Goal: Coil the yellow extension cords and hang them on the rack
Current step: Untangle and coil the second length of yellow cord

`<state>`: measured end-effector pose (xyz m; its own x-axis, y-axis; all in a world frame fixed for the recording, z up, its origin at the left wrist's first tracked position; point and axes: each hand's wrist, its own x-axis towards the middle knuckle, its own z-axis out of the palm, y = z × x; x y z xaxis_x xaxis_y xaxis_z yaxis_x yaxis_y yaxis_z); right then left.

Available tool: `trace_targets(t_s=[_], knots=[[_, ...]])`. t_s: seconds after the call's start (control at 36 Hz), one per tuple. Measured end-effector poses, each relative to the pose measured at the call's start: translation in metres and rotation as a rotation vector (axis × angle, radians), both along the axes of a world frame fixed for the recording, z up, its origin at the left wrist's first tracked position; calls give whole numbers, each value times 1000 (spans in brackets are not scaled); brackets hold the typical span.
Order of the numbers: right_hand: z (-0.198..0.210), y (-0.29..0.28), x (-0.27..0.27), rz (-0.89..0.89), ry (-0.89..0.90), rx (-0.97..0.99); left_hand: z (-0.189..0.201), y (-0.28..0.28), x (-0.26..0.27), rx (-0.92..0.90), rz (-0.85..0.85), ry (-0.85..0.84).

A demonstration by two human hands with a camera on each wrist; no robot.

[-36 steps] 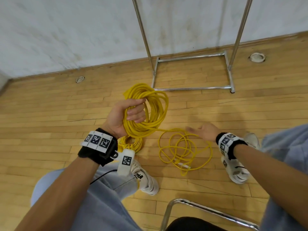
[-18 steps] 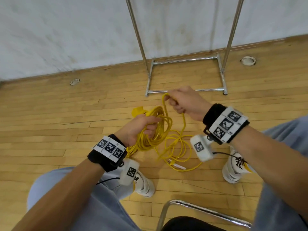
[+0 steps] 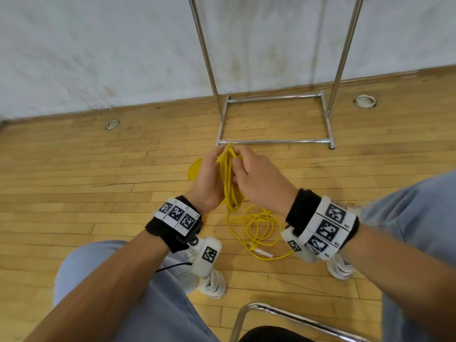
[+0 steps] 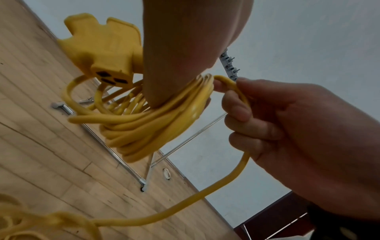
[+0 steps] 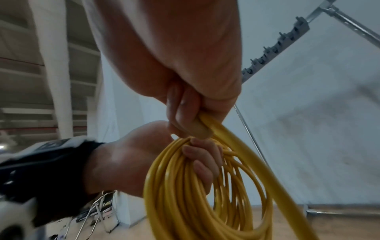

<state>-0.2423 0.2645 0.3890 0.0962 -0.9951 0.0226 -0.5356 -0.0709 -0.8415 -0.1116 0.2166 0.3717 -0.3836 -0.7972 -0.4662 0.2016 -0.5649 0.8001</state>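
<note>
Now our right hand [image 3: 256,178], away at the floor loops a second ago, pinches a fresh turn against the yellow coil [image 3: 230,183] gripped by our left hand [image 3: 208,178]; slack cord [image 3: 259,228] remains on the floor, the rack [image 3: 274,141] waits.

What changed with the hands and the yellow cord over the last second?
The right hand, which was open and reaching low toward the loose cord on the floor, took hold of a strand and lifted it up to the coil, meeting the left hand. The loose pile on the floor shrank. The left hand kept gripping the coil, and the rack stayed put.
</note>
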Motion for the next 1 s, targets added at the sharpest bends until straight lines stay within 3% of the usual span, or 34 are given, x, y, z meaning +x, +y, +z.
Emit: trace_targets(t_s=[0.25, 0.47, 0.75, 0.86, 1.0], knots=[[-4, 21, 11, 26, 307, -59, 6, -2, -11, -9, -2, -25], [-16, 31, 12, -6, 261, -110, 1, -3, -14, -10, 41, -26], [-31, 58, 28, 79, 281, -171, -3, -21, -9, 75, 108, 85], [-53, 60, 28, 102, 62, -176, 0, -30, -5, 87, 160, 136], [-89, 49, 20, 117, -275, -15, 12, -33, -4, 34, 208, 187]])
